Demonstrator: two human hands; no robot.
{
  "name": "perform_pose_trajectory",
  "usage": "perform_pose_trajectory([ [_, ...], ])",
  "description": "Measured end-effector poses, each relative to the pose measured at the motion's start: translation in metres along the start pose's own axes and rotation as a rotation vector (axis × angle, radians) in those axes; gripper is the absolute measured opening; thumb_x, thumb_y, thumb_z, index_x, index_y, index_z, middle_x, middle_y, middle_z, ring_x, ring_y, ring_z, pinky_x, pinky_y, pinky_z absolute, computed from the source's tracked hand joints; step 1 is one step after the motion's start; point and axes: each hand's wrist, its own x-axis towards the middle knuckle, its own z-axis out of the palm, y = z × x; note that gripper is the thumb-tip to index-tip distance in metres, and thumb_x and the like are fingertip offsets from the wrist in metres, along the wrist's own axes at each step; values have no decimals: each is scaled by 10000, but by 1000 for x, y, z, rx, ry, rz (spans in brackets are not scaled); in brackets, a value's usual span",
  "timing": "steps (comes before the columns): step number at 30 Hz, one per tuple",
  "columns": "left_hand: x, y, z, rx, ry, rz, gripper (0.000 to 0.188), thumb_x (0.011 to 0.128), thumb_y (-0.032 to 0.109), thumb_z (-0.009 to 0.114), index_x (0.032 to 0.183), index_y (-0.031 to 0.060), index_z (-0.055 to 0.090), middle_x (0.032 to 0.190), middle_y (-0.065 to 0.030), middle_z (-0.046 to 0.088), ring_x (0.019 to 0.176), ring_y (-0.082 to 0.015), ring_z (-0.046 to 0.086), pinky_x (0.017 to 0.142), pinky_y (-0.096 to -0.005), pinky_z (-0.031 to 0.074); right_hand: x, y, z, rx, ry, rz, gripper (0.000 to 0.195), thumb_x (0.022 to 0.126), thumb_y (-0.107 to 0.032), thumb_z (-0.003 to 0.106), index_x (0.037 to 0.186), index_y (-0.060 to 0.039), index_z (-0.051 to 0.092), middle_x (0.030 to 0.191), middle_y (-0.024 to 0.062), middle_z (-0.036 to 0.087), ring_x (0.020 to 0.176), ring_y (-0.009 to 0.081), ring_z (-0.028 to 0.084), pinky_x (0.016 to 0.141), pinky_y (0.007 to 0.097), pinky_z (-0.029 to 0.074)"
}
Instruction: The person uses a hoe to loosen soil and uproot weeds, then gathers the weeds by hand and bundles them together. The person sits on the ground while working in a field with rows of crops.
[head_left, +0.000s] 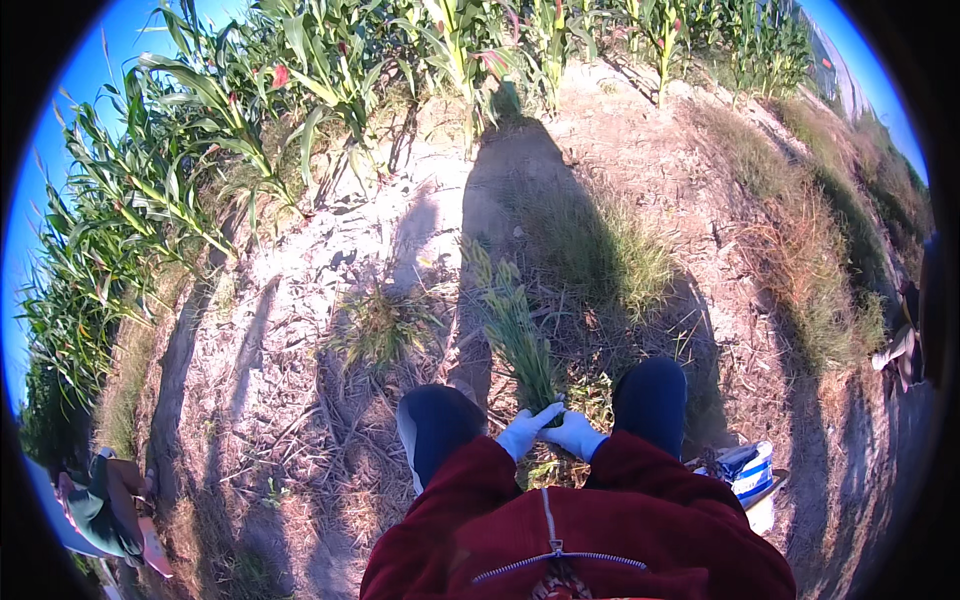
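Note:
A bundle of long green stems with feathery heads (517, 330) slants up and away from me, between my knees. My left hand (525, 432), in a white glove, grips the lower end of the bundle from the left. From the other side my right hand (576, 433), gloved in white too, closes around the same stems, its fingers meeting those of the left. The cut or lower stem ends are mostly hidden by the gloves. Dry stalks and leafy litter (592, 397) cover the ground just beyond my hands.
Maize plants (330, 82) stand along the far and left sides. A grass clump (637, 262) grows ahead, and a smaller tuft (386, 322) is at left. A white-and-blue container (750, 469) sits by my right side. Other people are at the far left (112, 502) and right edge (904, 352).

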Motion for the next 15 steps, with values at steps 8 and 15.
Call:
perform_pose_trajectory([
  [8, 5, -5, -13, 213, -14, -114, 436, 904, 389, 633, 1184, 61, 572, 1047, -29, 633, 927, -140, 597, 813, -322, 472, 16, 14, 3, -193, 408, -73, 439, 819, -409, 614, 993, -6, 629, 899, 212, 680, 881, 354, 670, 742, 419, 524],
  [15, 1, -5, -4, 132, -15, -180, 404, 882, 325, 677, 1190, 78, 590, 1072, -26, 635, 927, -163, 621, 815, -314, 498, -22, -9, 3, -592, 176, -182, 610, 789, -417, 661, 1244, -41, 510, 982, 211, 660, 899, 371, 654, 789, 424, 522],
])
